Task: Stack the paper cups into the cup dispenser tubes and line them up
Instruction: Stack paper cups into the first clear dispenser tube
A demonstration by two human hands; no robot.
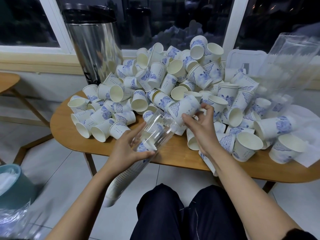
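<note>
A big heap of white paper cups (174,75) with blue flower prints covers the oval wooden table (72,144). My left hand (128,148) grips a clear plastic dispenser tube (155,132), tilted with its open mouth up toward the heap. A stack of cups fills the tube's lower part, running down past my left forearm. My right hand (199,123) holds one paper cup (185,108) on its side, right at the tube's mouth.
A steel urn (95,44) with a black lid stands at the table's back left. Clear plastic sleeves (285,70) lie at the right. A teal bin (13,182) sits on the floor at the left, a second wooden table (8,82) beyond it. My knees are below the table edge.
</note>
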